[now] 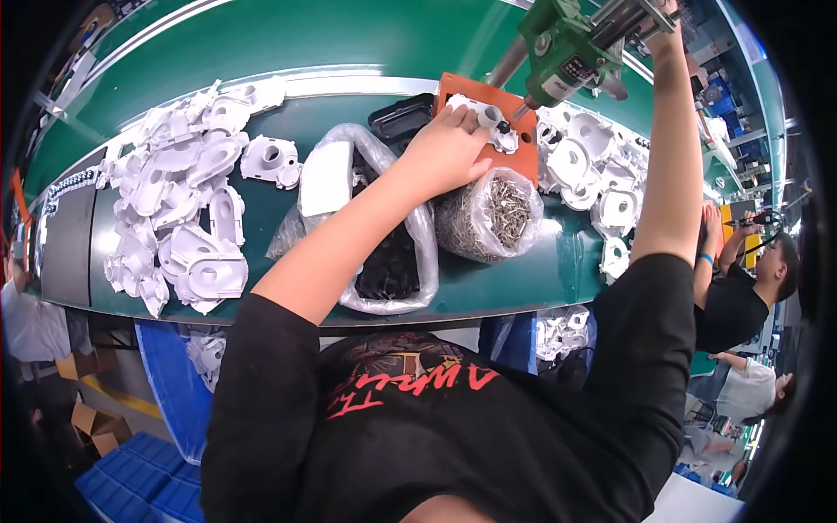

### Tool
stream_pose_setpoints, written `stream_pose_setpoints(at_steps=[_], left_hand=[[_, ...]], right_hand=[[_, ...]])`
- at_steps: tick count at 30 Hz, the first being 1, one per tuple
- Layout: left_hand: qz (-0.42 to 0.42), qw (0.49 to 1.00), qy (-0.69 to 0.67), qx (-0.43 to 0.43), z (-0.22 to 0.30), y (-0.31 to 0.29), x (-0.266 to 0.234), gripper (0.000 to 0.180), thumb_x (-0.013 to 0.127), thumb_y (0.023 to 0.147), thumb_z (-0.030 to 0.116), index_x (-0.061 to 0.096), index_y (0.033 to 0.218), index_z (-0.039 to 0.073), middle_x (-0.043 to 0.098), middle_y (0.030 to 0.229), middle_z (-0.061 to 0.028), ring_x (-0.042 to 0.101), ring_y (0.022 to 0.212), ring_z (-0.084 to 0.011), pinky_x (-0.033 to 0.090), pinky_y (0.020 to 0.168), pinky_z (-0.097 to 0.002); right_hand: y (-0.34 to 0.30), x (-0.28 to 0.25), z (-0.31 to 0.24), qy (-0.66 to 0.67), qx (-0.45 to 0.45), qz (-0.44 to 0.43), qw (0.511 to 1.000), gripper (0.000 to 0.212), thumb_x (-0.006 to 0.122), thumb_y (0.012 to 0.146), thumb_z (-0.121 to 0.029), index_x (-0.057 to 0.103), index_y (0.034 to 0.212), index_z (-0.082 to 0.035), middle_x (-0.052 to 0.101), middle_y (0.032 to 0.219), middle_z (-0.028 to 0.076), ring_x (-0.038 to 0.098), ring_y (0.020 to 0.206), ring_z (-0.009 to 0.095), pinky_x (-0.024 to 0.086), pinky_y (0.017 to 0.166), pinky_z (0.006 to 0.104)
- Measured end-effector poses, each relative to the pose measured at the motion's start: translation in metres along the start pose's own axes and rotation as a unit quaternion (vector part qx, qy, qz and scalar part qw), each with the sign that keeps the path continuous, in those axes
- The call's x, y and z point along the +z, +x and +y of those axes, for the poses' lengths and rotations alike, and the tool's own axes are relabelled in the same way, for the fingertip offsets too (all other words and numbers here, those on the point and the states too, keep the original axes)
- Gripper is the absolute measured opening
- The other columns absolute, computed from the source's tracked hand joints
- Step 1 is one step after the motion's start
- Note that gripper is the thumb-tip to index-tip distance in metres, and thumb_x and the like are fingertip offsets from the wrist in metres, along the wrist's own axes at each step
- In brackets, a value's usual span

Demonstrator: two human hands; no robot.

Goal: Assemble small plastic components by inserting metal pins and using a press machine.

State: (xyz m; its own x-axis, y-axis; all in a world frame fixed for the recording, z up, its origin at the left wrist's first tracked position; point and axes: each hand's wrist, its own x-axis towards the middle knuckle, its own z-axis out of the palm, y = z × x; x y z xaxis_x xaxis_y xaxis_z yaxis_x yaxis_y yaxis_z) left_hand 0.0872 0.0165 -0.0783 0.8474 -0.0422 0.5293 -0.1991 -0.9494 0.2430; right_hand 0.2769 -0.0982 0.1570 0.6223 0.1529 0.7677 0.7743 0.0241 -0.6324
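Note:
My left hand [446, 146] holds a white plastic housing [488, 113] down on the orange base plate [525, 159] of a green bench press [571, 57]. Its fingers lie curled over the part's left side, leaving a round tube and a small black piece showing at the right. Just above that end stands the press's metal tip [521, 112]. At the upper edge, my right hand [667, 16] grips the press's lever, partly cut off by the frame. Below my left hand stands a clear bag of small metal screws [506, 213].
White housings lie heaped at the left [187, 166] and right [593, 157] of the green bench. An open plastic bag [423, 270] holds black parts, near a black tray [401, 118]. Blue bins [139, 479] stand lower left. Co-workers [741, 288] sit at the right.

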Motion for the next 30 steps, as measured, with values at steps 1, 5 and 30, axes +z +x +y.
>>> stream_pose_setpoints(at_steps=[1, 5, 30], left_hand=[[0.025, 1.0, 0.002, 0.01, 0.0, 0.001, 0.002, 0.04, 0.063, 0.075, 0.031, 0.06, 0.099, -0.002, 0.059, 0.101, -0.0212, 0.054, 0.103, -0.034, 0.039, 0.096, -0.0406], [-0.003, 0.999, -0.018, -0.048, -0.009, -0.017, -0.016, 0.042, 0.062, 0.079, 0.029, 0.054, 0.105, -0.003, 0.054, 0.111, -0.019, 0.05, 0.111, -0.0346, 0.038, 0.099, -0.0436], [-0.214, 0.972, -0.075, -0.054, -0.013, 0.078, -0.019, 0.047, 0.059, 0.077, 0.038, 0.054, 0.117, 0.013, 0.059, 0.109, -0.0134, 0.058, 0.098, -0.0272, 0.035, 0.087, -0.0403]], right_hand=[[0.005, 0.006, -0.014, -0.076, -0.009, 0.014, 0.997, 0.019, 0.05, 0.088, -0.015, 0.06, 0.096, -0.002, 0.062, 0.086, 0.009, 0.062, 0.087, 0.024, 0.052, 0.075, 0.0317], [0.017, 0.06, -0.045, -0.342, -0.045, 0.034, 0.938, 0.026, 0.045, 0.089, -0.018, 0.056, 0.103, 0.0, 0.059, 0.092, 0.015, 0.059, 0.082, 0.025, 0.049, 0.074, 0.0385], [0.032, -0.044, 0.107, 0.084, -0.015, -0.213, 0.973, 0.047, 0.05, 0.092, -0.037, 0.048, 0.123, -0.002, 0.06, 0.089, 0.003, 0.052, 0.081, 0.013, 0.042, 0.075, 0.0222]])
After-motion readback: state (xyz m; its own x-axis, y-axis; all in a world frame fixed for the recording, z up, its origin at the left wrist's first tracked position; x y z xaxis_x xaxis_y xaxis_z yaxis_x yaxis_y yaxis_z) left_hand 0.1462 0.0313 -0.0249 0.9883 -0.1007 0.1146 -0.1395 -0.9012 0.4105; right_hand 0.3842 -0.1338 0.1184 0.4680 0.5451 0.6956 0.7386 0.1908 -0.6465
